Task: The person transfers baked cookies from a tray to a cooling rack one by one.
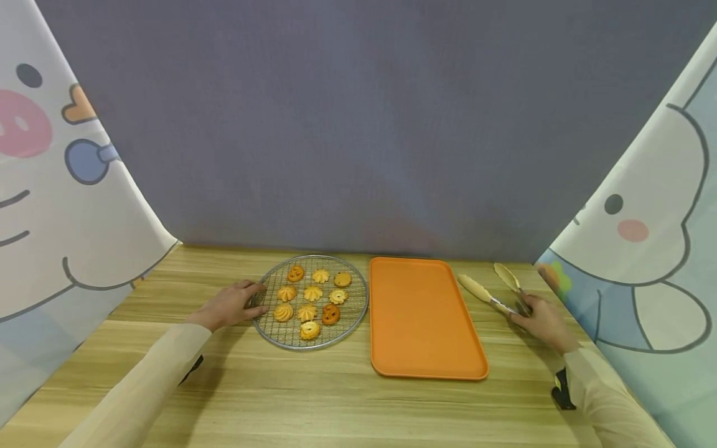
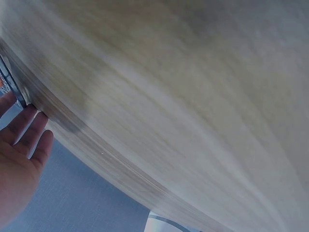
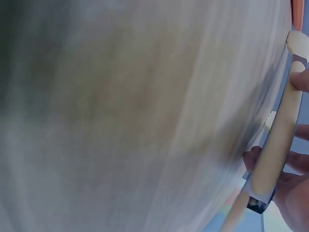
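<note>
My left hand (image 1: 232,305) is at the left rim of a round wire rack (image 1: 336,340), fingertips touching the edge. Its fingers look fairly straight in the left wrist view, where only a sliver of the rim (image 2: 12,82) shows. Several small baked cookies (image 1: 312,293) lie spread on the mesh, some swirled, some round with cut-outs. On the right, my right hand (image 1: 540,320) holds a pair of tongs (image 1: 476,288) with cream tips and metal arms, spread apart and pointing away. The right wrist view shows the thumb on one cream-covered arm (image 3: 275,145), with fingers behind it.
Between the rack and the tongs lies an orange rectangular tray (image 1: 426,317) with a low raised rim. Everything rests on a wood-grain table (image 1: 313,398). A grey fabric panel (image 1: 358,124) stands behind, and cartoon-print curtains (image 1: 644,249) hang at both sides.
</note>
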Action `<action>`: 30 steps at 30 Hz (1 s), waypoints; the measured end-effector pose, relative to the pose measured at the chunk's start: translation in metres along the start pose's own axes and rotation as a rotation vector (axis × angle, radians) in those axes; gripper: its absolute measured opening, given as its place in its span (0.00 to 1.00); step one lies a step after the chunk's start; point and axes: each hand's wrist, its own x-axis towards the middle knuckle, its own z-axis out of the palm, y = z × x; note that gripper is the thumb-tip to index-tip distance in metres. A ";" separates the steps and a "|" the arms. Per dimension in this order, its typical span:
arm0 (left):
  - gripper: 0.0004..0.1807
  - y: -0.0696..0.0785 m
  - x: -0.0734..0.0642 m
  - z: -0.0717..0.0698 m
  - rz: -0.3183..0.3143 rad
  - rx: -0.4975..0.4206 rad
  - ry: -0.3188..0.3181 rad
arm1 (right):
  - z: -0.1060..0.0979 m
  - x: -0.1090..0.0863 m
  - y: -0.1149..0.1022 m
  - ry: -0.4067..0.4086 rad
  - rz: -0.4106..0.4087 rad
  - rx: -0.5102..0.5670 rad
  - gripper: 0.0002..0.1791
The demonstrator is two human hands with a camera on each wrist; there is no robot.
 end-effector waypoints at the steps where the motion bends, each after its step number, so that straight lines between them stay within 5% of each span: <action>1: 0.27 0.000 0.000 0.000 0.001 0.001 0.000 | 0.000 -0.001 -0.001 -0.016 0.004 0.006 0.32; 9: 0.27 0.001 -0.001 -0.001 0.005 0.003 -0.006 | 0.000 -0.002 -0.006 -0.081 -0.012 -0.024 0.33; 30: 0.27 -0.001 0.001 -0.002 0.018 -0.010 -0.008 | 0.000 -0.007 -0.008 -0.104 0.032 -0.084 0.41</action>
